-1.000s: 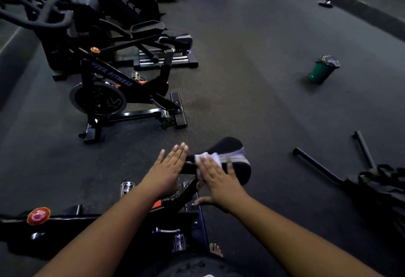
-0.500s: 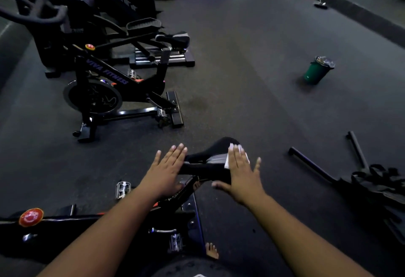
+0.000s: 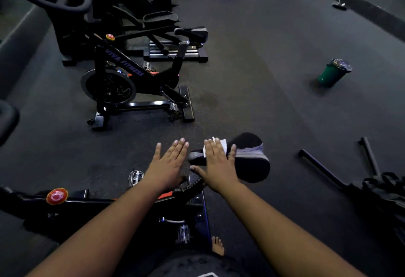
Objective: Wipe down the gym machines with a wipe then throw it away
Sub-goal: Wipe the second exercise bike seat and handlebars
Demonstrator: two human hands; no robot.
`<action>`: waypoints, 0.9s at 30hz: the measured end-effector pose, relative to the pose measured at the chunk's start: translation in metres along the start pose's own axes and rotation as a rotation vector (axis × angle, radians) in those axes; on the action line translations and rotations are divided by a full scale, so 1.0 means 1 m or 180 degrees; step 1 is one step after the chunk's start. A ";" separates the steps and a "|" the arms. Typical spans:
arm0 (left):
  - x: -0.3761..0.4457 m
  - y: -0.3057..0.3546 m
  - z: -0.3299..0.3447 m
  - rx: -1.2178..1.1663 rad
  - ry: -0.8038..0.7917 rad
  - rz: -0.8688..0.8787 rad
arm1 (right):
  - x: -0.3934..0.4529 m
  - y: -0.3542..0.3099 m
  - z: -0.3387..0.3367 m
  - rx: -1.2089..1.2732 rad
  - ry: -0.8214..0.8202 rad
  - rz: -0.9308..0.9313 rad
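Head view: near spin bike [image 3: 122, 208] at six o'clock, its saddle [image 3: 247, 158] being wiped. Right hand [image 3: 217, 165] presses the white wipe [image 3: 221, 143] flat, fingers straight; left hand [image 3: 168, 165] hovers released. Green trash bin [image 3: 332, 75] at two o'clock; disposal remains.

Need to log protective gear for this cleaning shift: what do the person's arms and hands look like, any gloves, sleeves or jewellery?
Both forearms are bare from the bottom of the frame to the wrist, with no sleeves visible. The left hand and right hand are bare: no gloves, and no rings, watch or wristbands that I can make out. Fingernails look short and unpainted, though the dim light limits detail.
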State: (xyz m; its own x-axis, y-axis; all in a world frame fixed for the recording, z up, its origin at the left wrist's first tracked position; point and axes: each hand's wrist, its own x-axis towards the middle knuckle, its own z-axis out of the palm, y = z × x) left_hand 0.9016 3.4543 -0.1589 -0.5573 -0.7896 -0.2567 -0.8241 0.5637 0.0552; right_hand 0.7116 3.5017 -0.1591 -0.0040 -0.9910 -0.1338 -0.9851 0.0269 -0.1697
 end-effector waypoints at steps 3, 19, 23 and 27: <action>-0.007 -0.006 0.003 -0.0014 -0.0060 0.0039 | -0.010 -0.004 0.009 -0.0148 0.0438 -0.0533; -0.079 -0.029 0.098 -0.0281 -0.0716 -0.0047 | -0.066 -0.033 0.070 0.0553 -0.0190 -0.1238; -0.095 -0.034 0.127 -0.0400 -0.0951 -0.0285 | -0.047 -0.033 0.100 0.0541 -0.0742 -0.1158; -0.096 -0.040 0.157 -0.0511 -0.1203 -0.0516 | -0.030 -0.032 0.137 0.0506 -0.1142 -0.1115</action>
State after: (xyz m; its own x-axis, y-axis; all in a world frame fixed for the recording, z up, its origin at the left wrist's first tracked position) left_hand 1.0043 3.5453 -0.2876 -0.3678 -0.7039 -0.6077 -0.9198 0.3714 0.1266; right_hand 0.7671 3.5483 -0.2835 0.4075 -0.8378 -0.3635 -0.8785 -0.2509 -0.4066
